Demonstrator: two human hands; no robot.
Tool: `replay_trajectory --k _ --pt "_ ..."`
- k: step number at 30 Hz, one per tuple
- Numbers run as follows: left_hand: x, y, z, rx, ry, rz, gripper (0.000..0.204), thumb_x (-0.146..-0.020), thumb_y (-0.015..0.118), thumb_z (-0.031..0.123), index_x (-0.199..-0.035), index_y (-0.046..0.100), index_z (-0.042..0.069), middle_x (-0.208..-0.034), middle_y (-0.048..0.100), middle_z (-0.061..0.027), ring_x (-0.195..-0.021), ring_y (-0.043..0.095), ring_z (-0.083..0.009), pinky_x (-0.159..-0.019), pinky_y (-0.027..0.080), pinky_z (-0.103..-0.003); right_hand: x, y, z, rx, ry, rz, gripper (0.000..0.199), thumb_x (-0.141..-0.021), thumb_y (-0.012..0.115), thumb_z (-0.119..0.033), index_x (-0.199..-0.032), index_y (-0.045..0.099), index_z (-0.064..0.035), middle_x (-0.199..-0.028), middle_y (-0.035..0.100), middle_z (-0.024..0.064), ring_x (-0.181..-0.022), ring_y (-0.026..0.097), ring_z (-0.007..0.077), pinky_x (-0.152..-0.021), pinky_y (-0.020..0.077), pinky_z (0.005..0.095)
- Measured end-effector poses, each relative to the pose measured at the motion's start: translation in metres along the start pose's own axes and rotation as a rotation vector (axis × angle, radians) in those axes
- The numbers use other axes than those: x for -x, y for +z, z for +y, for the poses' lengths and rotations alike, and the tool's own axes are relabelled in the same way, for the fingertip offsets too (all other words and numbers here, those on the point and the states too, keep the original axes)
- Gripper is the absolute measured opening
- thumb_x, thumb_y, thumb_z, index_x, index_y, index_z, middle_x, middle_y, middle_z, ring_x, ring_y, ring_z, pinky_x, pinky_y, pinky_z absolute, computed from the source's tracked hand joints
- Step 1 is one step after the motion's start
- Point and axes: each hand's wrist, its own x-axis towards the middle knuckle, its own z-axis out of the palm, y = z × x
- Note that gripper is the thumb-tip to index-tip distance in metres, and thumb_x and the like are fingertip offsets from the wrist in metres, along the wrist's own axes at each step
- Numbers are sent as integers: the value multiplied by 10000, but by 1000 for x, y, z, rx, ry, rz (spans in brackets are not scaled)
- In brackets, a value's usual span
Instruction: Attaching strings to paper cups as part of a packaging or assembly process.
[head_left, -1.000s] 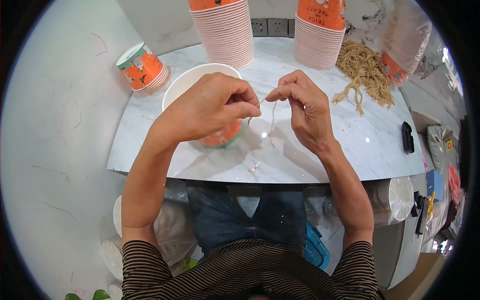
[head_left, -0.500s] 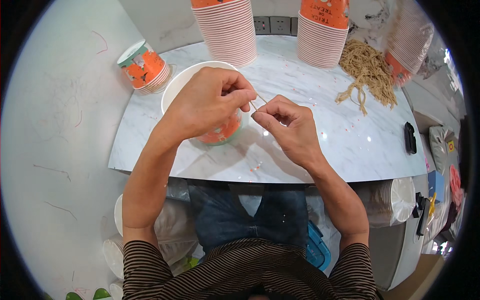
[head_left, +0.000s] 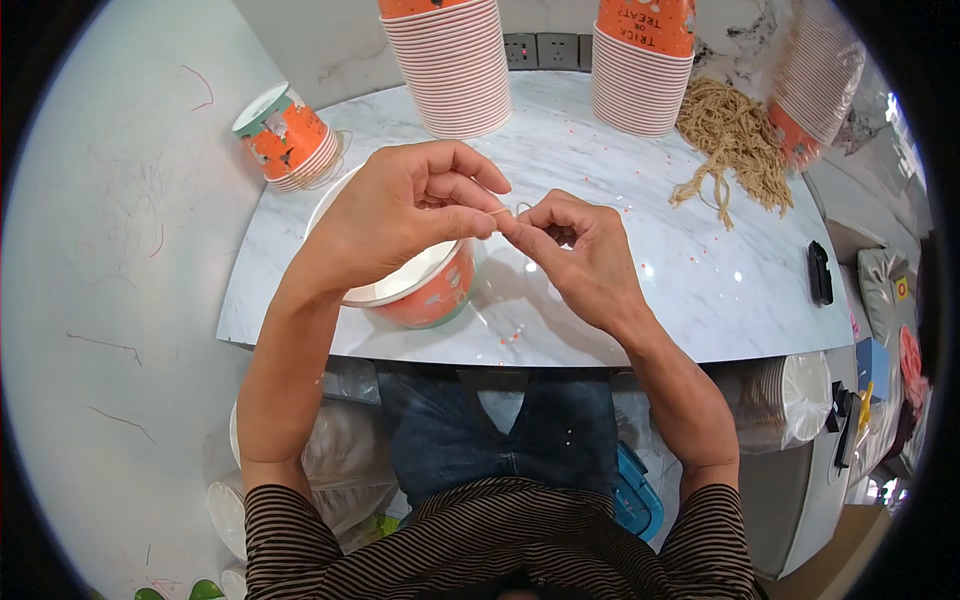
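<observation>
Left hand (head_left: 400,215) and right hand (head_left: 575,250) meet fingertip to fingertip above the table (head_left: 620,290), just over the near bucket (head_left: 425,290). Both are pinched nearly closed, thumb against forefinger, on a short bit of thin pale string (head_left: 512,210). A small loop of it shows right above the pinch point; the rest is hidden by the fingers (can't tell how long it is). Left hand's other fingers are curled loosely above the pinch; the right hand's are folded in toward the palm.

Bucket: orange paper tub, white inside, standing upright near the front edge of the table, partly covered by the left hand and wrist. The string is above its right rim, not touching it as far as I can see.

Around it:
- small stack of orange cups (head_left: 285,135), tilted, at the far left corner of the table
- tall stack of pink-sided cups (head_left: 450,70) at the back, centre
- second stack (head_left: 640,75) to its right, well apart from the hands
- third stack (head_left: 815,85), lying tilted at the far right
- heap of tan twine (head_left: 730,140) between the second and third stacks, a few strands trailing toward the front
- small black object (head_left: 820,272) by the right edge
- wall sockets (head_left: 540,48) behind the stacks

Person sits at the table, striped sleeves, jeans visible under the edge.
</observation>
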Motion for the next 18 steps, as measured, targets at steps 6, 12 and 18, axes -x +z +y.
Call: replay_trajectory --k 6,12,18 --pt "0 10 -2 -114 91 62 405 -900 719 -29 -1293 620 -33 -1203 773 -142 -1103 721 -144 -935 570 -289 4 3 -2 26 49 -116 183 -935 726 -113 -915 748 68 -830 712 89 -726 626 126 -676 512 314" --pt "6 19 -6 -392 217 119 363 -836 775 -20 -1193 712 -4 -995 774 -70 -858 692 -131 -816 562 -279 0 -7 -16 -65 60 -142 216 -980 698 -132 -986 735 81 -848 708 80 -744 596 101 -687 498 293" --pt "6 23 -3 -467 189 184 260 -839 783 -1 -1098 763 7 -868 765 -59 -785 682 -122 -756 548 -268 1 -11 -15 -32 23 -150 244 -1030 684 -197 -968 734 34 -837 690 18 -769 606 85 -705 510 266"
